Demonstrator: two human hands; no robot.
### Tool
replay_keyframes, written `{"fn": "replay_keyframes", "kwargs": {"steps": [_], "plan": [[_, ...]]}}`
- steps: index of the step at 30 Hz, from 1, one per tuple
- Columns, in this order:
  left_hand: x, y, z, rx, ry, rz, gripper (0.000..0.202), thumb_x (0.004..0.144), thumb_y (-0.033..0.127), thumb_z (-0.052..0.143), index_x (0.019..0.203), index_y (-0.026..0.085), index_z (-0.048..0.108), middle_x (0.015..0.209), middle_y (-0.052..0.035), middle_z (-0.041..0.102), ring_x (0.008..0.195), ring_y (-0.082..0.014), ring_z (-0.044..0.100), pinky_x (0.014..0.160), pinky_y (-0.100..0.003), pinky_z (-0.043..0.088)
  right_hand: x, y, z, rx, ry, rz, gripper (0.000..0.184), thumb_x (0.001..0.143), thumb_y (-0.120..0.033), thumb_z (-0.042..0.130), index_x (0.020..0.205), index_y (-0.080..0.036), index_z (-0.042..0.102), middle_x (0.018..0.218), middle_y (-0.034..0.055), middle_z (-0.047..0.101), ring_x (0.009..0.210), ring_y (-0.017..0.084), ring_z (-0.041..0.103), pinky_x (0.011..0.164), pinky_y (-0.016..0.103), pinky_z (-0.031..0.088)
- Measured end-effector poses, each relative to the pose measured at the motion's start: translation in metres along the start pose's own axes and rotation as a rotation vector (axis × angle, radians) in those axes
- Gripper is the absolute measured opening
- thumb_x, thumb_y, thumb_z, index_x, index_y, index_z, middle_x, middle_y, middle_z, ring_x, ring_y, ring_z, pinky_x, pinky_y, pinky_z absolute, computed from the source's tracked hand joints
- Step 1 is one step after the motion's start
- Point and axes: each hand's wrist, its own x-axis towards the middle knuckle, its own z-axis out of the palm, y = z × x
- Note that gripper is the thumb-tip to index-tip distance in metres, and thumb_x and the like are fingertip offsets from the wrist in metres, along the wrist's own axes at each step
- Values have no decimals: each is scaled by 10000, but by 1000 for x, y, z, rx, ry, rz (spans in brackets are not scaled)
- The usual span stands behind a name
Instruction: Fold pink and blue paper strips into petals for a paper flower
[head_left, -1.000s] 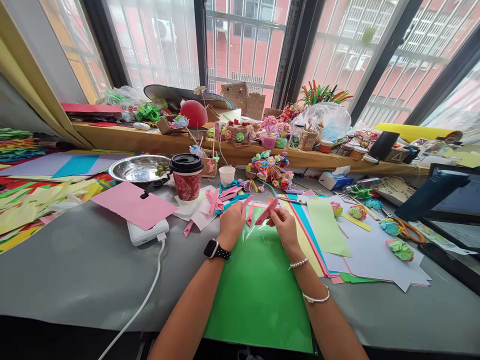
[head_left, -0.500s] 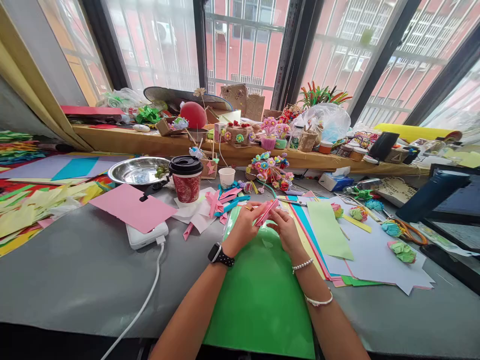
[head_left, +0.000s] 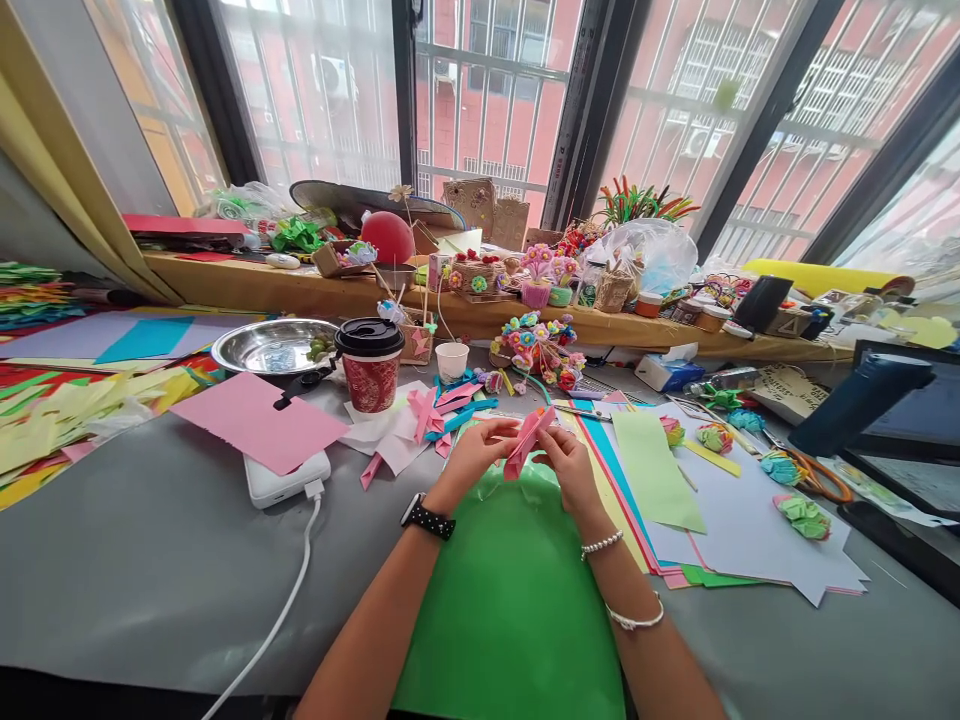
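Observation:
A narrow strip of folded pink paper is held up in the air over the green mat, tilted with its upper end to the right. On its right side, my right hand pinches it between thumb and fingers. My left hand has its fingers closed against the left side of the same paper; some fingertips are hidden behind it. Beyond my left hand lie pink and blue folded paper pieces on white tissue. Near my right hand is a pale green sheet on stacked coloured paper.
A lidded red cup, a metal bowl and a small white paper cup stand at the back. To the left, a pink sheet covers part of a white power bank with a cable. Crumpled paper flowers lie right.
The pink paper has turned, showing more of its folded face, and its lower end points further down. My left hand has shifted slightly left; the view has moved a little.

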Motion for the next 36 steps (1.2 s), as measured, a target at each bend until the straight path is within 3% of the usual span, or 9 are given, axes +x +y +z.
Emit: {"fn": "replay_keyframes", "kwargs": {"steps": [3,5,12,18,29,36], "plan": [[-1,1,-2,11,-76,-98,325,652,302,598,911,107,632,802,-63,658,688,-155,595,584,-235,455,-1,0,0,-58,-65,-49,226,706,-375,573,765,-163,624,689,16,607,655,142,578,561,255,485],[-1,1,-2,7,-37,-104,327,656,307,587,909,106,640,755,-52,662,644,-148,591,553,-229,448,-1,0,0,-105,-78,-92,210,716,-366,561,762,-167,614,705,18,591,668,145,572,554,254,492],[1,-3,0,99,152,48,246,669,261,558,852,123,652,848,-65,669,742,-178,614,640,-266,490,0,-1,-1,-401,-59,-268,185,748,-333,520,723,-167,598,791,35,512,635,127,526,467,220,467],[-2,0,5,258,137,153,226,713,237,511,871,160,654,858,-50,681,784,-175,620,701,-263,485,-4,-1,1,-647,-36,-384,171,772,-289,491,743,-159,597,704,33,536,601,132,527,498,230,454],[-2,-3,10,249,91,173,318,724,353,533,944,135,607,900,-85,667,812,-197,622,713,-292,493,-7,-4,2,-430,66,-213,227,738,-379,531,760,-157,573,588,17,600,464,137,561,451,251,461],[-2,-3,11,221,103,178,258,726,284,529,928,146,612,890,-72,668,816,-188,619,740,-292,483,-6,-3,2,-396,99,-242,243,720,-391,560,801,-162,570,623,20,587,492,141,558,465,263,468]]}}
